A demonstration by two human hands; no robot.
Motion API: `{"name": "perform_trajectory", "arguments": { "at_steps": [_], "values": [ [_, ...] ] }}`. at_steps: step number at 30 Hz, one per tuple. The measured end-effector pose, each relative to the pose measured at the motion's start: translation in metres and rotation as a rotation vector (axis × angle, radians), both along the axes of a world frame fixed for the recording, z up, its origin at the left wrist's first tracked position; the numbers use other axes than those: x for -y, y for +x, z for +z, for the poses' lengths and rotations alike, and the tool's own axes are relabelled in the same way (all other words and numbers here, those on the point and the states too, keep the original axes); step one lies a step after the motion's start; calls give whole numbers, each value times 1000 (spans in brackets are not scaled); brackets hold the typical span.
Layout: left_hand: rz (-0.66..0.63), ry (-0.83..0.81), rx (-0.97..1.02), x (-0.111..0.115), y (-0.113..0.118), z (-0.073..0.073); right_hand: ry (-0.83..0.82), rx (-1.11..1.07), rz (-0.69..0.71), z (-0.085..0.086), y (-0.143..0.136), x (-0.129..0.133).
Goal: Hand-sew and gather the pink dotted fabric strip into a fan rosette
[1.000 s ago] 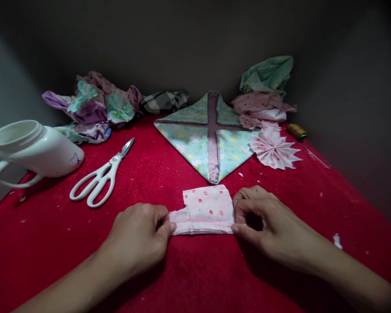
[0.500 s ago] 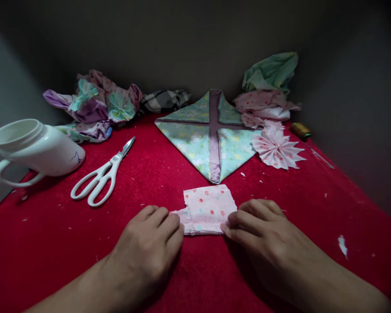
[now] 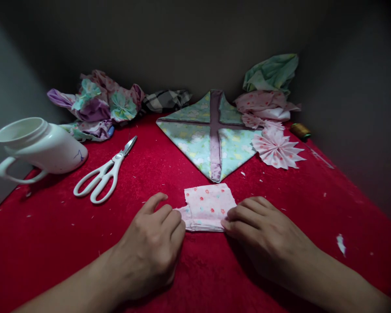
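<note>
A pink cloth with red dots [image 3: 209, 202] lies near the middle of the red-covered table, its near edge folded into narrow layers. My left hand [image 3: 158, 239] pinches the left end of the folded edge, with the index finger raised and bent away from the cloth. At the right end, my right hand [image 3: 257, 224] grips the same edge between thumb and fingers. Both thumbs are mostly hidden or low at the fold. Just behind the cloth lies a green floral diamond-shaped piece [image 3: 185, 141] with a purple cross strip.
White scissors [image 3: 106, 174] and a tilted white mug [image 3: 52, 148] are at the left. Crumpled cloths [image 3: 94, 102] lie at the back left, others [image 3: 267, 78] at the back right. A pleated pink rosette [image 3: 278, 148] and a thread spool [image 3: 300, 130] are on the right.
My left index finger has lifted off the cloth. The folded layers at the near edge show a little more. The view has shifted slightly, and both hands still hold the cloth's ends.
</note>
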State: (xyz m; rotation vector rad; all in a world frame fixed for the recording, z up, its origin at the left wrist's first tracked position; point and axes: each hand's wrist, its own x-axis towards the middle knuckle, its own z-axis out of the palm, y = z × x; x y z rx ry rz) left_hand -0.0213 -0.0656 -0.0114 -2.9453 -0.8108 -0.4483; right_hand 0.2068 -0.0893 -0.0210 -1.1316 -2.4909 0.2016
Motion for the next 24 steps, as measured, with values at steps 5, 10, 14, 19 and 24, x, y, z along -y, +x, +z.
{"name": "perform_trajectory", "arguments": {
  "at_steps": [5, 10, 14, 19, 24],
  "values": [
    [-49, 45, -18, 0, 0, 2, 111, 47, 26, 1, -2, -2],
    [-62, 96, -88, 2, 2, 3, 189, 93, 27, 1, -4, -3],
    [-45, 96, -81, -2, 2, 1, 122, 74, -13, 0, -5, -5],
    [13, -10, -41, -10, -1, -1, 151, 97, -10, 0, -3, -4],
    [17, -2, -52, -11, -3, -4, 266, 146, 42, -3, 1, -3]
  ]
}}
